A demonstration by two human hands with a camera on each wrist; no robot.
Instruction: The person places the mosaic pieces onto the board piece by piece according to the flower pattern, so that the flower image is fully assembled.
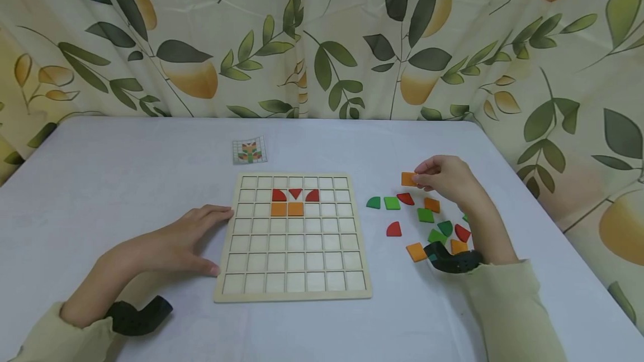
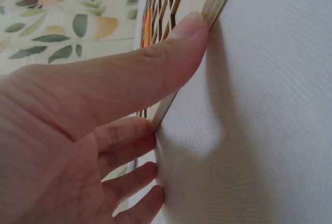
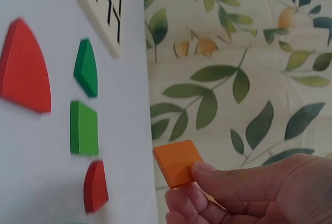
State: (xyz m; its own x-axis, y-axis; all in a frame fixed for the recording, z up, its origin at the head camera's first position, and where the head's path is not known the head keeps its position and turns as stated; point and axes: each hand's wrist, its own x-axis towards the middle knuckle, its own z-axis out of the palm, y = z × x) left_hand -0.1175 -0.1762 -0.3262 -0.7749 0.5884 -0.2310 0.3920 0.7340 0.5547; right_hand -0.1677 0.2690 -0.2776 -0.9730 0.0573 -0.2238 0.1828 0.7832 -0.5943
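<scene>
Between thumb and fingers my right hand [image 1: 446, 179] pinches an orange square tile [image 3: 179, 163], raised above the table to the right of the board. My left hand [image 1: 168, 244] lies at the left side of the wooden grid board [image 1: 293, 297], its thumb and fingertips touching the edge. In the left wrist view the thumb [image 2: 189, 26] meets the board's rim. On the board's upper cells are two red quarter-circle tiles [image 1: 312, 195], a small red triangle [image 1: 295, 194] between them, and two orange squares [image 1: 296, 209] below.
Loose tiles lie right of the board: green squares [image 1: 392, 203], red quarter circles [image 1: 394, 229], dark green quarter circles [image 1: 373, 203] and orange squares [image 1: 416, 252]. A small pattern card [image 1: 249, 150] lies behind the board. Farther back hangs a leaf-printed curtain [image 1: 332, 43].
</scene>
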